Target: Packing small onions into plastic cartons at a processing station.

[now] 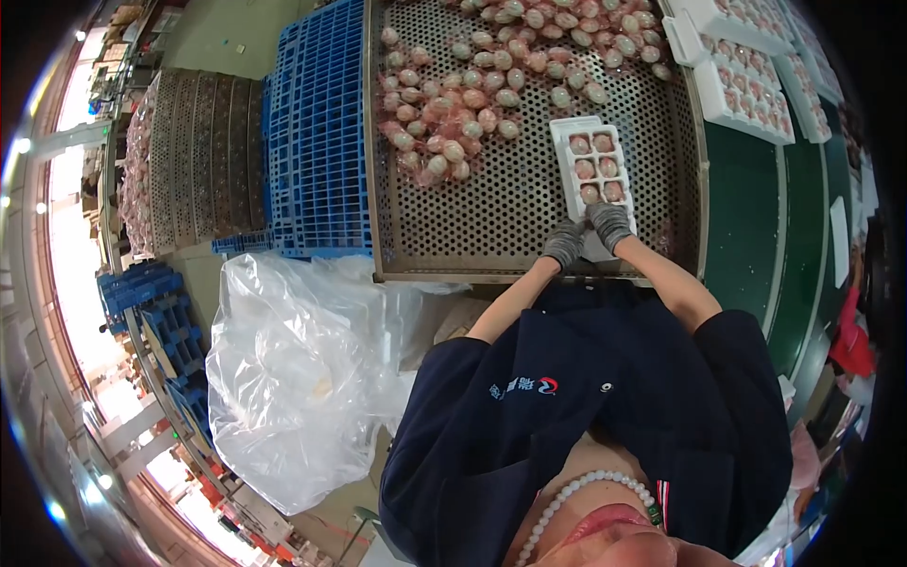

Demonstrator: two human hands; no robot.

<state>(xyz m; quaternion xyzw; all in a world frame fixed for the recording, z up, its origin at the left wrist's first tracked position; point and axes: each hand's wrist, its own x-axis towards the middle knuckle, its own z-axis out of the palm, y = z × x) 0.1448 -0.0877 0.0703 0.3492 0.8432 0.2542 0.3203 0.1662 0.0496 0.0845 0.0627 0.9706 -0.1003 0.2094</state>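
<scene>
A white foam tray [596, 132] with several film-wrapped eggs [584, 169] in its cells lies on a perforated metal tray [489, 227]. Another white foam edge shows beneath it at the far left. My right hand [609, 225], in a grey striped glove, is over the near cells, its fingertips bent down among them. Whether it pinches an egg is hidden. My left hand [565, 243], gloved alike, is at the foam tray's near left edge, with its fingers close to the right hand's. Its grip is hidden too.
Many loose wrapped eggs [473, 99] cover the metal tray's far side. Filled foam trays [751, 117] stand on a green conveyor belt [740, 212] at right. At left are blue plastic pallets [322, 142], stacked perforated trays [205, 156] and a clear plastic bag [297, 383].
</scene>
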